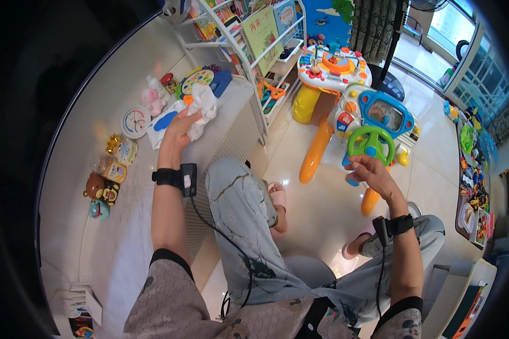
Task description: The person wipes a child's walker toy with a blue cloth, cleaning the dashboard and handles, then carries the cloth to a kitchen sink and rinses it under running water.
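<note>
My left hand (179,130) pinches a crumpled white wet wipe or tissue (204,104) above the marble-look cabinet top (148,237). Just under and beside that hand lies a white and blue soft pack (163,123). An orange piece (188,100) shows next to the wipe, partly hidden. Out over the floor, my right hand (375,174) holds nothing, its fingers loosely bent and apart from the thumb. From this view it overlaps the lower edge of a green toy steering wheel (381,132); I cannot tell whether it touches.
On the cabinet stand a round dial gauge (135,121), a pink plush toy (153,101), jars (113,168) and a brown bear figure (95,185). Ahead are a white bookrack (256,63) and a toy activity table (309,80). Toys fill a tray (462,220) at right.
</note>
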The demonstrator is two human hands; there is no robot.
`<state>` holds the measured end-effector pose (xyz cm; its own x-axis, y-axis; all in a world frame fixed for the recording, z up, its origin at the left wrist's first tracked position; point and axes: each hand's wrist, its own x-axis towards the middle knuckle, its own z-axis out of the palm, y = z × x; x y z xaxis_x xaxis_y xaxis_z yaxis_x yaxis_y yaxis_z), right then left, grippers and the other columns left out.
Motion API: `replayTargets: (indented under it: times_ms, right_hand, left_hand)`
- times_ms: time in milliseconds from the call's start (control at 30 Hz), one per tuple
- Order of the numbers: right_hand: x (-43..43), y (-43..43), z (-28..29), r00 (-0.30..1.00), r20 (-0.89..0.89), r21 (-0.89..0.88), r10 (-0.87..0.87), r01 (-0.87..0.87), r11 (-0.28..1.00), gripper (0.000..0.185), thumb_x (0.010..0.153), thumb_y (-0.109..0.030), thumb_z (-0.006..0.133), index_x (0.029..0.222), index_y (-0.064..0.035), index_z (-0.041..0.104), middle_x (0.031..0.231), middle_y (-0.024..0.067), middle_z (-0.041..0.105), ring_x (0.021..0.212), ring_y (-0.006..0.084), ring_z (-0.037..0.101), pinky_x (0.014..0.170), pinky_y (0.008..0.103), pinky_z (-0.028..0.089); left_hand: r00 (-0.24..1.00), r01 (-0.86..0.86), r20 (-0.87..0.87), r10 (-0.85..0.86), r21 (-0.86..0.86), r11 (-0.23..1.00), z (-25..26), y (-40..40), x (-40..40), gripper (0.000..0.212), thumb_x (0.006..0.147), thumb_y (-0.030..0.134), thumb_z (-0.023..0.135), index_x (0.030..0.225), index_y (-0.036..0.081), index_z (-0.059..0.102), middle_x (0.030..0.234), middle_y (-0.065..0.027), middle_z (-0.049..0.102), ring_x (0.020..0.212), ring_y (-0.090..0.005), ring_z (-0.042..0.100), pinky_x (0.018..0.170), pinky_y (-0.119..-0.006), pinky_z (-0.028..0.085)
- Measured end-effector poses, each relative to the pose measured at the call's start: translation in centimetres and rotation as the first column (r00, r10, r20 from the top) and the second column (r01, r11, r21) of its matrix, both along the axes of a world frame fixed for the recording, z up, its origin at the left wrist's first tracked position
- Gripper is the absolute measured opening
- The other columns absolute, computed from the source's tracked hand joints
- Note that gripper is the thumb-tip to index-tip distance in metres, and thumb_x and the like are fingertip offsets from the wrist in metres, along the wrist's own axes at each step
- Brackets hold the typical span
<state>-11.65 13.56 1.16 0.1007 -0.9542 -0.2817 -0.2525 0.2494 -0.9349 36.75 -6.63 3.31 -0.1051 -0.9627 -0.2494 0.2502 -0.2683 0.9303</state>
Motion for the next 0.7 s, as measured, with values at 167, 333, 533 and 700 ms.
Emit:
replayTargets:
  times_ms: [167,333,533,700]
  right_hand:
    - [3.5,-2.0,3.5,0.945,0.324,-0.238,0.043,0.037,0.971,0.046,0.095,-0.023,0.054,0.134,-0.0020,0.041,0.118,0.0119,0.059,0.100,0.0176,0.062,0.079,0.0265,0.051]
    - [5.3,-2.8,6.2,0.768,0.640,-0.324,-0.029,0.304,0.896,0.047,0.092,-0.019,0.058,0.133,-0.0032,0.040,0.121,0.0104,0.055,0.099,0.0171,0.061,0.078,0.0284,0.053]
    - [-1.5,-1.8,5.7,0.692,0.588,-0.193,-0.419,0.624,0.757,0.026,0.093,-0.018,0.056,0.114,-0.0020,0.059,0.102,0.0055,0.065,0.086,0.0138,0.065,0.070,0.0264,0.056]
    - [-6.0,-0.6,5.3,0.638,0.562,-0.164,-0.526,0.709,0.686,0.024,0.092,-0.016,0.057,0.110,-0.0003,0.060,0.097,0.0063,0.066,0.081,0.0118,0.065,0.063,0.0230,0.056]
  left_hand:
    - [0.921,0.291,-0.250,-0.299,-0.068,0.954,9.0,2.7,-11.0,0.043,0.086,0.004,0.061,0.127,0.006,0.049,0.117,-0.0104,0.059,0.100,-0.0239,0.062,0.081,-0.036,0.055]
    - [0.599,0.698,-0.510,-0.617,-0.044,0.715,6.2,5.0,-23.9,0.042,0.087,0.004,0.058,0.128,0.007,0.047,0.122,-0.0117,0.055,0.106,-0.0274,0.060,0.084,-0.041,0.055]
    - [0.730,0.592,-0.444,-0.519,0.032,0.805,5.0,7.2,-32.2,0.039,0.089,0.003,0.054,0.127,0.005,0.046,0.123,-0.0126,0.054,0.110,-0.0274,0.057,0.086,-0.041,0.055]
    - [0.721,0.509,-0.632,-0.284,0.206,0.835,1.1,3.6,-32.1,0.029,0.091,0.001,0.048,0.120,0.002,0.050,0.117,-0.0135,0.056,0.098,-0.0230,0.059,0.072,-0.030,0.056]
